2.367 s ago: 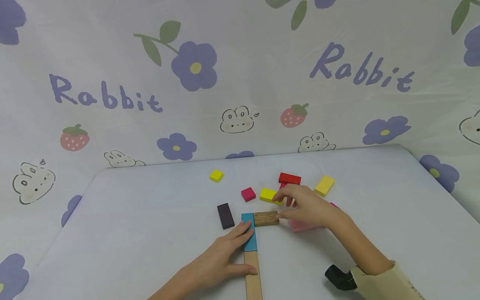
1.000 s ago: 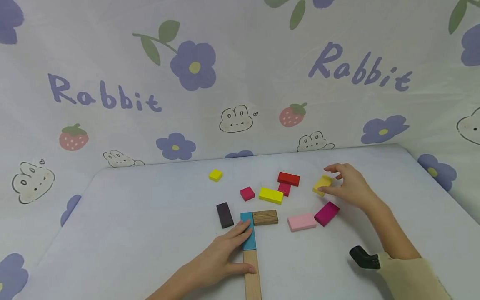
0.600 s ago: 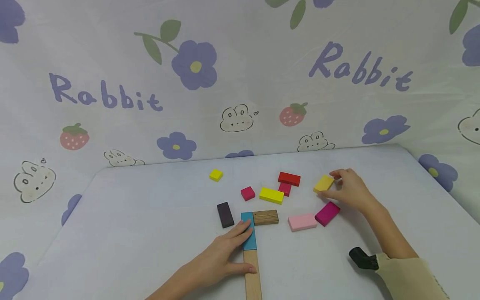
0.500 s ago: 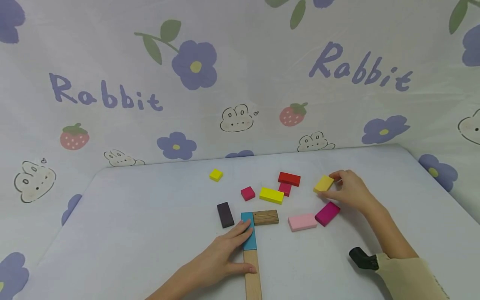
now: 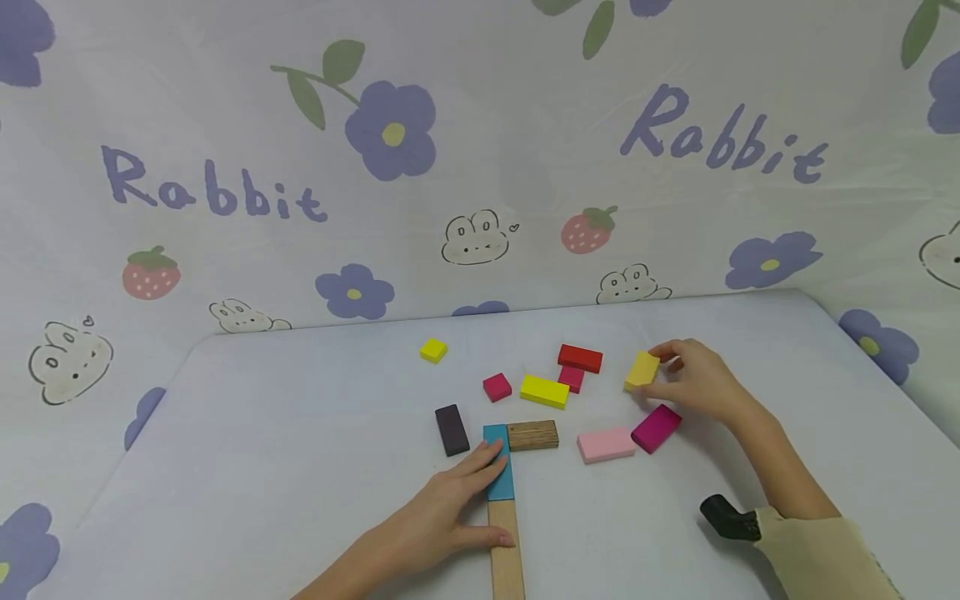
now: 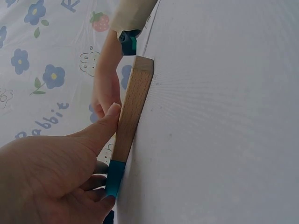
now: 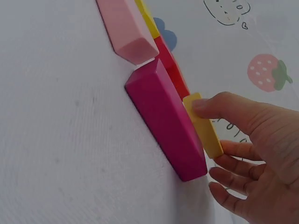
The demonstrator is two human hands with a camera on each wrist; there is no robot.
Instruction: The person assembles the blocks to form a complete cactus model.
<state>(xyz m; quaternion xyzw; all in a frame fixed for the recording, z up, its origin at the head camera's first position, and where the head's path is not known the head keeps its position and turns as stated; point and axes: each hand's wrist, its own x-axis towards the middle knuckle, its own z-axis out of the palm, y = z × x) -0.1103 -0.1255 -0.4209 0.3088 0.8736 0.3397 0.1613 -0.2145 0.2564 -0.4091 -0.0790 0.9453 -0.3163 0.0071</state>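
My right hand (image 5: 693, 379) pinches a pale yellow wooden block (image 5: 642, 371) between thumb and fingers at the back right of the table. In the right wrist view the thumb lies on one end of that pale yellow block (image 7: 202, 125), with a fingertip at the other. My left hand (image 5: 450, 512) rests on a row of blocks, its fingers on the blue block (image 5: 497, 483) and its thumb on the long light-wood block (image 5: 507, 567). A brown wood-grain block (image 5: 533, 436) sits against the blue block's far end, at a right angle to it.
A pink block (image 5: 604, 446) and a magenta block (image 5: 656, 428) lie before the right hand. Further back are a red block (image 5: 580, 358), a yellow block (image 5: 544, 392) and small cubes (image 5: 497, 387). A dark block (image 5: 452, 430) lies left of the row.
My right hand has left the brown block, gone right and back, and taken hold of the pale yellow block, which has turned and shifted slightly left. The left hand has stayed put.
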